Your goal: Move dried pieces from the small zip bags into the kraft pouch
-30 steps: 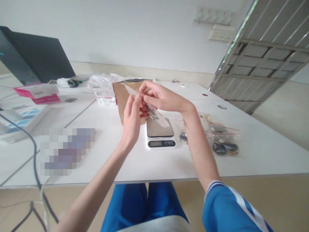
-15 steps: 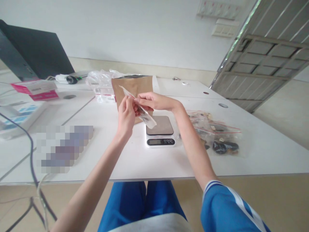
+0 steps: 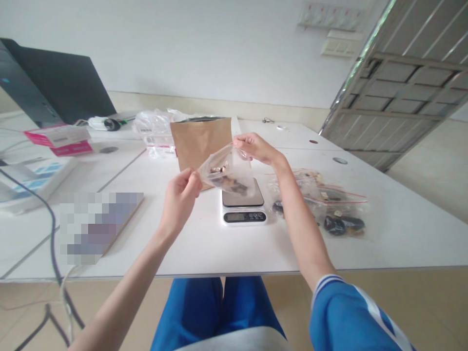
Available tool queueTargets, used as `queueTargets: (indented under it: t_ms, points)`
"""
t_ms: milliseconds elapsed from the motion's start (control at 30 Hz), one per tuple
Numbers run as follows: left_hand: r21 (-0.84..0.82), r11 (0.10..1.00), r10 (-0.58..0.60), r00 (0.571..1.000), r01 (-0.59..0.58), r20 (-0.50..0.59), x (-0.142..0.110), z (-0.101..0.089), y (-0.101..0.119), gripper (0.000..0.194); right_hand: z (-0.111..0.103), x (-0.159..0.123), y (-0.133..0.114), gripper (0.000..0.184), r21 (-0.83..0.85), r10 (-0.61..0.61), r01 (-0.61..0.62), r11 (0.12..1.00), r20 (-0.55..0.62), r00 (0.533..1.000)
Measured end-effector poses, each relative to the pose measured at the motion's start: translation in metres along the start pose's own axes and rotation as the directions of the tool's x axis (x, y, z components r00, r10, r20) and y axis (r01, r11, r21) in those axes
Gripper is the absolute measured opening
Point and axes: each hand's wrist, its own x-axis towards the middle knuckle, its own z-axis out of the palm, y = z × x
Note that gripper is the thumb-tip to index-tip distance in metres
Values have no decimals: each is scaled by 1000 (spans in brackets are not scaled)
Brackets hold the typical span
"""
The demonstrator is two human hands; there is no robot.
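Bench (image 3: 204, 243): white, under both my hands, carrying all that follows.
Brown paper bag (image 3: 201, 139): upright just behind my grip, top open.
Pile of clear bags (image 3: 325, 202): flat on the bench to the right of my right forearm, red-lined tops, dark pieces inside.
Scale (image 3: 243, 204): directly below the pouch I hold, platform bare, display facing me.
Clear pouch (image 3: 226, 173): held in the air between my two hands above the scale, stretched flat, small brown and dark bits inside.
Left hand (image 3: 179, 195): grip pinched shut on the pouch's near left corner, thumb against forefinger.
Right hand (image 3: 256, 146): grip closed on the pouch's far top corner, fingers curled over its edge.
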Motion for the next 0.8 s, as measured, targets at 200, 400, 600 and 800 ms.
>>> queueTargets:
  t_ms: [200,400,600,800]
  points:
    - [-465,869,-270,948,166,-167,-4,10,-14,35,15,-1,-34,44,99,-99,89,991,108,989]
    - [-827,451,-527,848,335,56,-9,34,-31,22,31,9,-31,34,75,3,-11,997,116,993]
    - [-856,342,-621,777,386,102,-11,40,-33,42,31,2,-37,33,-601,405,-318,734,11,914]
    - [-834,325,-644,750,447,151,-12,36,-37,61,38,2,-45,18,-544,326,-153,825,237,915]
